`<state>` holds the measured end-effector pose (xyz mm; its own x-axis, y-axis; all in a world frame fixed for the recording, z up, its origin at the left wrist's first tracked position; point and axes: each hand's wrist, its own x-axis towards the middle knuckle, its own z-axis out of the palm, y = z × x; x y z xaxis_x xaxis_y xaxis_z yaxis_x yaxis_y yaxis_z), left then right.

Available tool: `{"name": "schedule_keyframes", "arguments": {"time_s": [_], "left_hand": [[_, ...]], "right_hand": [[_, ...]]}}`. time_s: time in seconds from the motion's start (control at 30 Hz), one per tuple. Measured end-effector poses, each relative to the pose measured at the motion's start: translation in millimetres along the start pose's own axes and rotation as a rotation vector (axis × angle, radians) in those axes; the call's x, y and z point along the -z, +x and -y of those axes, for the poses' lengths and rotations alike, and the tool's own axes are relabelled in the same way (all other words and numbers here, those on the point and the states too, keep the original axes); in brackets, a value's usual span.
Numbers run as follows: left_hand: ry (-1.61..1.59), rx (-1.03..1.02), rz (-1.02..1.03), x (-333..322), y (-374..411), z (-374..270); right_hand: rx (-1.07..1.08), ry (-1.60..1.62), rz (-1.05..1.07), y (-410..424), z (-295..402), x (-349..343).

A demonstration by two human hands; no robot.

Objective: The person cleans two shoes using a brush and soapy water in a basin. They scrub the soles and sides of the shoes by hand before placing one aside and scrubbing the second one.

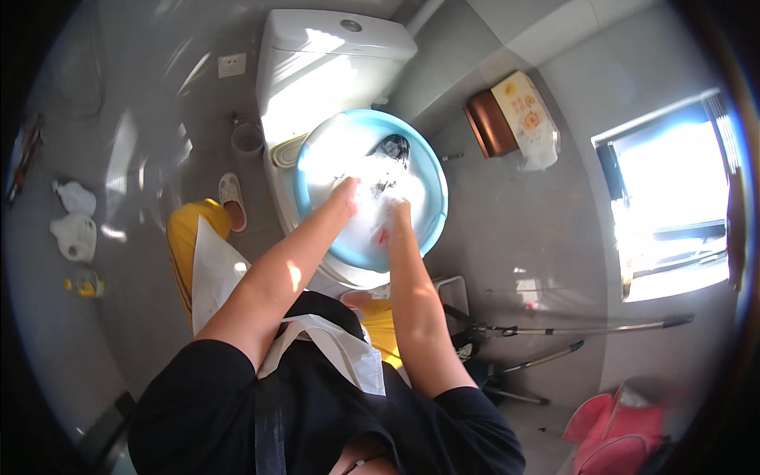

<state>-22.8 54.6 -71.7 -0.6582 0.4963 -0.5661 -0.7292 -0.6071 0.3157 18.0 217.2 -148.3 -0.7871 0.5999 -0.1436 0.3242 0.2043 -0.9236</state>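
Observation:
A light blue plastic basin (439, 221) rests on the toilet, full of white suds. Both of my hands reach into it. My left hand (350, 195) is sunk in foam at the left of the middle, its fingers mostly covered. Lower right of it, my right hand (399, 208) is also deep in suds, so its grip is hidden. A wet black-and-white article (394, 148), possibly a shoe or cloth, pokes out of the foam beyond my hands. A small red piece (383, 236) shows near my right wrist.
The toilet tank (332, 65) stands behind the basin. A copper-coloured paper holder (491, 123) with a tissue pack (525, 107) is on the right wall. Mop handles (570, 330) lean at lower right. White jugs (75, 236) stand at left.

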Motion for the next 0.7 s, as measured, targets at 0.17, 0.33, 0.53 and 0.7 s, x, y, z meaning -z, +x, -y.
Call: {"name": "schedule_keyframes", "arguments": {"time_s": [0.17,0.33,0.53,0.7], "left_hand": [[0.067,-0.004,-0.050,31.6,49.5,2.4],[0.268,-0.072,-0.077,19.6,31.8,-1.0],[0.227,-0.066,-0.107,5.9,14.0,-3.1],[0.000,-0.205,-0.145,1.5,16.7,10.8]], "right_hand": [[0.394,-0.150,-0.212,-57.1,96.2,-19.0],[0.678,-0.532,0.074,-103.2,140.9,-8.3],[0.636,-1.079,0.133,-65.4,135.4,-10.4],[1.206,-0.877,-0.135,-15.1,125.8,-12.5]]}}
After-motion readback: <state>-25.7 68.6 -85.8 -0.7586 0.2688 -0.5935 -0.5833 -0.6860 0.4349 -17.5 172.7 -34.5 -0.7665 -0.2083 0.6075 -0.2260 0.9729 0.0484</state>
